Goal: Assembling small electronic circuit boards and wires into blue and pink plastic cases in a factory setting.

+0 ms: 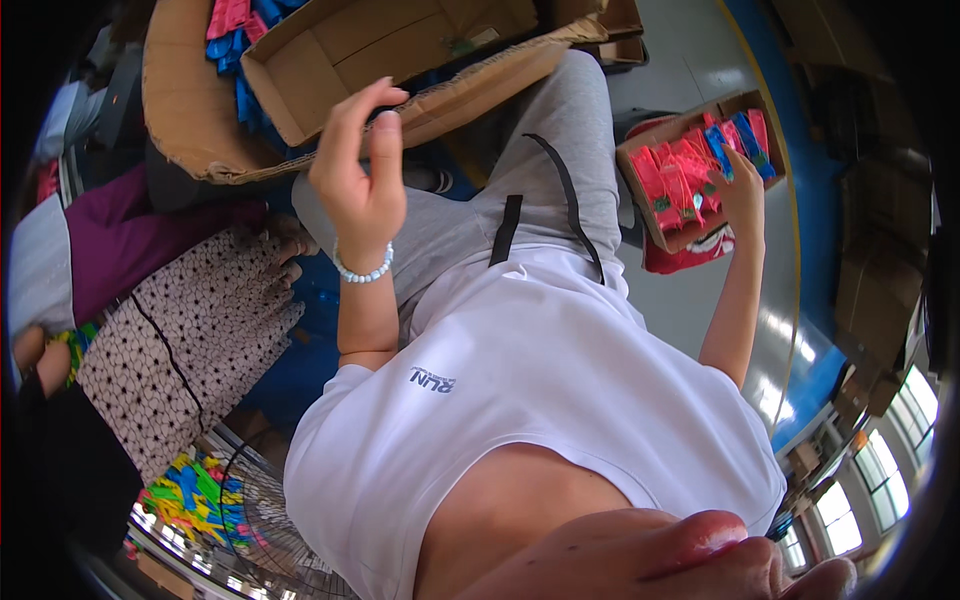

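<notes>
My left hand (362,170), with a beaded bracelet on its wrist, is raised at the near rim of a large brown carton (205,140). Its fingers are bent a little and the thumb stands apart, with nothing visible between them. An inner carton (285,100) sits inside the large one, with blue plastic pieces (250,105) and pink ones (230,18) beside it. Out to the right, my right hand (742,200) reaches over a small carton (680,238) of pink pieces (660,170) and blue pieces (718,145). Its fingers are spread at the pieces, partly touching them.
The small carton rests on something red (690,258). At left is another person in a purple top (130,235) and a dotted apron (190,320). Lower left, a wire fan guard (275,515) stands near a heap of colourful pieces (195,495). Stacked cartons (880,240) line the right.
</notes>
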Available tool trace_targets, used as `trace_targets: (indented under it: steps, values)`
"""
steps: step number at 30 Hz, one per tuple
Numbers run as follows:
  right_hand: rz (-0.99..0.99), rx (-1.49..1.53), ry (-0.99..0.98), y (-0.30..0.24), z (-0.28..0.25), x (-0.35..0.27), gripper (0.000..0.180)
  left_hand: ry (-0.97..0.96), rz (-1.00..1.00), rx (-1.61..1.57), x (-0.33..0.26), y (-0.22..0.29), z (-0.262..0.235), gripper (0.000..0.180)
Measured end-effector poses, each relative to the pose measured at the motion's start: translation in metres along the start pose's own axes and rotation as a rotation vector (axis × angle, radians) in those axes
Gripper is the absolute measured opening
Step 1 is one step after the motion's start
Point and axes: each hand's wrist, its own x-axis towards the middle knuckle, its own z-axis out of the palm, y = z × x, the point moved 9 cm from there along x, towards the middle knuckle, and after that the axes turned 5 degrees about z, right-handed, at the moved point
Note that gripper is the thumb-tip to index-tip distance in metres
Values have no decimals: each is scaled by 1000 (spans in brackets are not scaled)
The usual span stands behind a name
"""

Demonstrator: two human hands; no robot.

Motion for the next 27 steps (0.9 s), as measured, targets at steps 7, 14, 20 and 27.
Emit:
trace_targets:
  steps: [7, 14, 20, 27]
  values:
    - [-592, 172, 365, -237, -83, 85, 23, 114, 308, 862, -19, -49, -37, 19]
    - [-972, -301, -478, -418, 120, 210, 41, 316, 397, 861, -22, -45, -37, 17]
    - [-1006, -519, -655, -421, 261, 188, 39, 289, 380, 794, -36, -45, -39, 16]
    - [-839, 22, -967, -425, 245, 193, 39, 174, 305, 735, -24, -36, -45, 15]
